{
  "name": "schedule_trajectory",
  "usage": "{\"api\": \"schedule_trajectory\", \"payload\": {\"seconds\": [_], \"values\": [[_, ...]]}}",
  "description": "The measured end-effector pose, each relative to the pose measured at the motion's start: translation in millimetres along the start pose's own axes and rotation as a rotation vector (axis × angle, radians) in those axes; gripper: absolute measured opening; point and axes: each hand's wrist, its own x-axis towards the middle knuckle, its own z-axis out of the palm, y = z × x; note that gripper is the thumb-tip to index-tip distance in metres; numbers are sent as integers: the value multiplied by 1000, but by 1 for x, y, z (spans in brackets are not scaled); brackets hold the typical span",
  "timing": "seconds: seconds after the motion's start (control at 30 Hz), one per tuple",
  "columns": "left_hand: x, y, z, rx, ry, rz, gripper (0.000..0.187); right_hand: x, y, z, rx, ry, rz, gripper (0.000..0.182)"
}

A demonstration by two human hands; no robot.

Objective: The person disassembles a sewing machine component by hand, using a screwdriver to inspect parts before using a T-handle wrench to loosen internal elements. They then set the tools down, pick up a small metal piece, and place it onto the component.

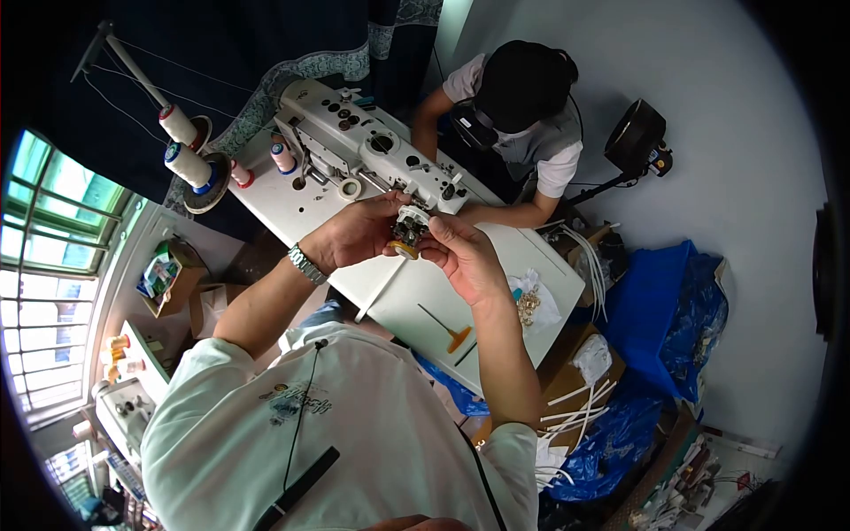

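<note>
A small round mechanical part (410,227), with a white rim, dark metal inside and a yellowish ring at its lower edge, is held up between both hands above the sewing machine table (390,305). My left hand (359,234), a metal watch (306,264) on its wrist, closes its fingers on the part's left side. On the other side, my right hand (467,259) pinches it between thumb and fingers. Just behind stands the white industrial sewing machine (359,137). A roll of tape (351,188) lies to the left of the part. Fine details of the part are too small to tell.
A yellow-handled screwdriver (457,340) and small brass-coloured pieces (529,308) on white cloth lie on the table. Thread cones (188,166) stand left. A co-worker in a black cap (528,87) leans in across the machine. A blue bin (639,305) stands right.
</note>
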Motion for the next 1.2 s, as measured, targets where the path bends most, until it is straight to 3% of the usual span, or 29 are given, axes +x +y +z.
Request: {"api": "schedule_trajectory", "payload": {"seconds": [0.53, 1.0, 1.2], "values": [[-5, 1, 17, 42, 92, 49, 17, -4, -2, 3, 78, -46, -40, 28], [-12, -12, 26, 361, 63, 396, 22, -7, 12, -2, -148, -95, -259, 45], [-24, -12, 37, 470, 59, 454, 19, -9, 21, -13, -203, -146, -395, 51]]}}
